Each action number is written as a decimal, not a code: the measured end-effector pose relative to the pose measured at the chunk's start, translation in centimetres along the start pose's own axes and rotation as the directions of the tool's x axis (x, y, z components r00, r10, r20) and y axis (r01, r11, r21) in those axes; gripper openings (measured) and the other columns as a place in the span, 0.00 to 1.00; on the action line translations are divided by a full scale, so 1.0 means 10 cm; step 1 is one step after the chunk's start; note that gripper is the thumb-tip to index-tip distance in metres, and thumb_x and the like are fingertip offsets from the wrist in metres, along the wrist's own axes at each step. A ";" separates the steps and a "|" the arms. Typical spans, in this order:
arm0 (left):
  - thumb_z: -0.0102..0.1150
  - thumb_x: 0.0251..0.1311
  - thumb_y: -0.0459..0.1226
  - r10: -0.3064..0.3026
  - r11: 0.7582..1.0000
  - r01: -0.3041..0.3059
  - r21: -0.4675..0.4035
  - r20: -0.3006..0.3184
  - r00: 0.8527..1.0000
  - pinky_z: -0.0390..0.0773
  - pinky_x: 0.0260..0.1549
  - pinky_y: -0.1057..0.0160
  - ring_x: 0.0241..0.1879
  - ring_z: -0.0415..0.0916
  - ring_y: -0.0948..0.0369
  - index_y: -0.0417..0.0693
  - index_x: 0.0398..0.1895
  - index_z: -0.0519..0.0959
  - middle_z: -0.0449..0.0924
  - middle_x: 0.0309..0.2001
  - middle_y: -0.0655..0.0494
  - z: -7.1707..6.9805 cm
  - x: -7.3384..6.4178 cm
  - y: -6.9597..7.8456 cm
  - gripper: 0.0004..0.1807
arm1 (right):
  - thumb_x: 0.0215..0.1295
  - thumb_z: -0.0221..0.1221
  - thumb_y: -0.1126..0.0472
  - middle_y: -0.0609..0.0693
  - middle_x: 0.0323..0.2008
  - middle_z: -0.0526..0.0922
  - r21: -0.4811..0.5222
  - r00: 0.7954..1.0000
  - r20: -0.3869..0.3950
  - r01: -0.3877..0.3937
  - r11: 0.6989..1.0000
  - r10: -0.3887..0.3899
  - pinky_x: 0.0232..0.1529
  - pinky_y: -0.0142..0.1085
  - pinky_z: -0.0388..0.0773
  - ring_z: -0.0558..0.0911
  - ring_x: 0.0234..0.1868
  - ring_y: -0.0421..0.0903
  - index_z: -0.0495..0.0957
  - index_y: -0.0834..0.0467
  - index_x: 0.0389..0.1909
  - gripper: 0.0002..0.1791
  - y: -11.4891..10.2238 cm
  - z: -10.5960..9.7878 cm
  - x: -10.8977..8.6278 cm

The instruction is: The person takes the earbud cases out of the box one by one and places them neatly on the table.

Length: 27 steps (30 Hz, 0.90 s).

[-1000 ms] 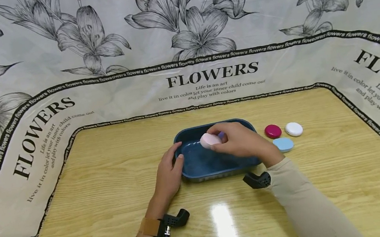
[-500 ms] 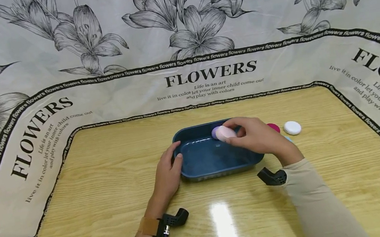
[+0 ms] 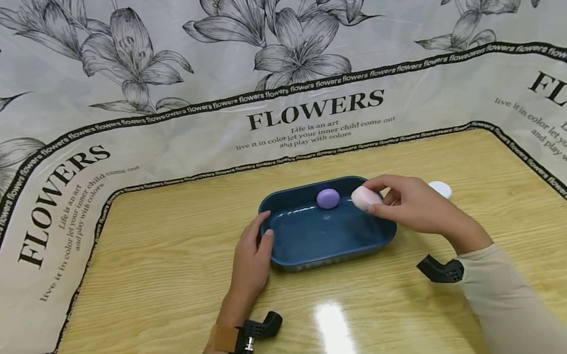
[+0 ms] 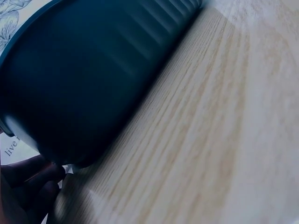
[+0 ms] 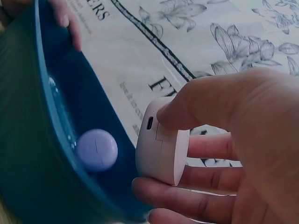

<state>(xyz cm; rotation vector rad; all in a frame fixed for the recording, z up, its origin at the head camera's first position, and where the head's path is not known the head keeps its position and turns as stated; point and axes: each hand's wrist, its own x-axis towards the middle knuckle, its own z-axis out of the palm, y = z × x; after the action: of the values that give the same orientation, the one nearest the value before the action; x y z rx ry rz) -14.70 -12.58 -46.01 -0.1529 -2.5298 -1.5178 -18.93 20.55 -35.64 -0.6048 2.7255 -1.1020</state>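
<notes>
A pale pink earbud case [image 5: 161, 144], with a charging port on its end, is pinched between the thumb and fingers of my right hand [image 3: 411, 202]. In the head view it is over the right end of a dark blue plastic bin [image 3: 319, 253]. A round purple case [image 3: 328, 198] lies inside the bin by the far wall. My left hand [image 3: 251, 259] holds the bin's left end, thumb and index finger over the rim. In the left wrist view, other fingers [image 4: 35, 184] curl near the bin's lower edge.
A white round case [image 3: 441, 189] lies on the wooden table [image 3: 164, 245] to the right, partly behind my right hand. A flower-printed cloth [image 3: 319, 125] borders the table at the back and sides.
My right hand has moved right across the bin with the pink earbud case, uncovering the purple case. The magenta and light blue cases are now hidden behind it. My left hand stays put.
</notes>
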 end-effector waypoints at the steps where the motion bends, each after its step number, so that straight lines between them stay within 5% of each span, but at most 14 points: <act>1: 0.44 0.77 0.47 -0.004 1.000 0.004 0.002 -0.001 1.000 0.63 0.68 0.50 0.71 0.61 0.60 0.65 0.72 0.69 0.66 0.71 0.60 0.00 0.00 -0.01 0.23 | 0.68 0.64 0.49 0.53 0.38 0.84 0.006 1.000 -0.001 -0.006 1.000 0.006 0.29 0.39 0.77 0.80 0.35 0.49 0.77 0.55 0.61 0.25 0.02 -0.02 -0.02; 16: 0.45 0.77 0.44 0.001 1.000 -0.001 0.000 0.002 1.000 0.64 0.67 0.48 0.70 0.62 0.57 0.62 0.72 0.69 0.67 0.70 0.56 0.04 -0.03 -0.03 0.22 | 0.70 0.62 0.61 0.54 0.39 0.87 0.173 0.997 -0.072 0.042 0.984 -0.030 0.39 0.33 0.80 0.86 0.40 0.44 0.74 0.60 0.63 0.22 0.16 -0.28 -0.32; 27: 0.44 0.76 0.47 -0.007 1.000 0.007 0.010 0.004 1.000 0.63 0.68 0.50 0.71 0.61 0.60 0.65 0.72 0.69 0.66 0.71 0.60 0.00 0.01 -0.01 0.23 | 0.70 0.61 0.62 0.55 0.37 0.88 0.114 0.994 -0.109 0.031 0.993 -0.019 0.39 0.27 0.75 0.86 0.39 0.44 0.72 0.61 0.65 0.23 0.41 -0.42 -0.44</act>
<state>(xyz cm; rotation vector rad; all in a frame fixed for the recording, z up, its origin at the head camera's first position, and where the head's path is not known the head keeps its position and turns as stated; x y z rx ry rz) -14.79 -12.60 -46.05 -0.1452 -2.5436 -1.5081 -17.38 27.68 -35.48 -0.5803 2.7254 -1.3249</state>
